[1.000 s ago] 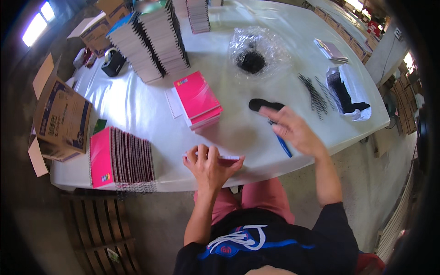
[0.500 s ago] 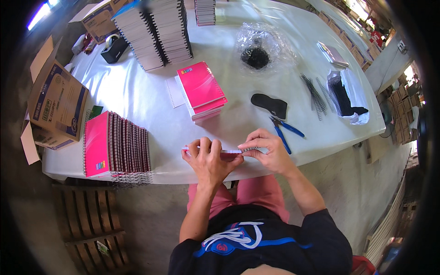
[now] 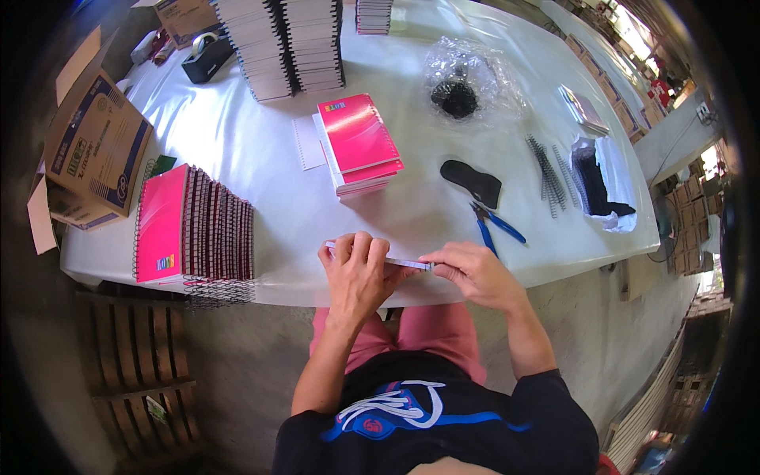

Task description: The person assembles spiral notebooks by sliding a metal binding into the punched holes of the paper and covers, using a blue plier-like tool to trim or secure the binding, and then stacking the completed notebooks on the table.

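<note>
Just above the table's near edge, I hold a thin notebook [image 3: 408, 262] edge-on, its white page edge facing up. My left hand [image 3: 356, 271] is closed around its left part, with the fingers bent over the far side and the thumb on the near side. At the notebook's right end, my right hand [image 3: 476, 275] pinches a spiral binding coil, mostly hidden by the fingers. Beyond the right hand lie blue-handled cutting pliers [image 3: 504, 226] and a black flat pad [image 3: 472, 184]. Loose black coils [image 3: 548, 176] rest farther right.
A pink-covered notebook stack [image 3: 360, 134] stands mid-table. Coil-bound notebooks [image 3: 161, 226] are piled left, beside an open carton [image 3: 99, 150]. Tall page stacks [image 3: 317, 47], a tape dispenser [image 3: 207, 59] and a clear plastic bag [image 3: 475, 75] sit farther back. A white packet [image 3: 616, 178] holds black coils.
The notebook has tilted, its right end now lower. My right hand has shifted slightly right and turned, hiding more of the coil. The whole view has also shifted a little.
</note>
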`<action>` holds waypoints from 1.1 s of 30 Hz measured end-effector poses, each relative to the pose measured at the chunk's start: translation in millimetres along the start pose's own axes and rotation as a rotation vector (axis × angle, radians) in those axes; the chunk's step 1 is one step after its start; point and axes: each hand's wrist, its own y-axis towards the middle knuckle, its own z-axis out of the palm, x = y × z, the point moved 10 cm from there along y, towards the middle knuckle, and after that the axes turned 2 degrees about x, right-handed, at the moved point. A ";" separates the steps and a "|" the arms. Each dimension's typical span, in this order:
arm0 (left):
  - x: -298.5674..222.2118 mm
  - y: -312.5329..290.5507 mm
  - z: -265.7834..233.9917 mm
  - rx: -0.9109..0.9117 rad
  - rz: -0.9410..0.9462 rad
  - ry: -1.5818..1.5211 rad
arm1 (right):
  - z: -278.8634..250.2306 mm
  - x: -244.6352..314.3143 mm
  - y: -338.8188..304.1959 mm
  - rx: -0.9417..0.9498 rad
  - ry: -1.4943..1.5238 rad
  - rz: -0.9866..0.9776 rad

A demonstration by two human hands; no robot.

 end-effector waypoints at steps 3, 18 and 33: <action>1.7 -0.1 1.6 0.043 -0.012 -0.016 | -15.1 -27.9 10.2 0.018 -0.074 0.081; 1.6 2.5 -12.6 -0.054 -0.008 -0.184 | -90.0 -66.8 22.5 -0.292 0.592 -0.088; 3.5 9.2 -10.0 -0.071 0.047 -0.321 | -23.1 -22.4 31.8 -0.132 0.385 -0.122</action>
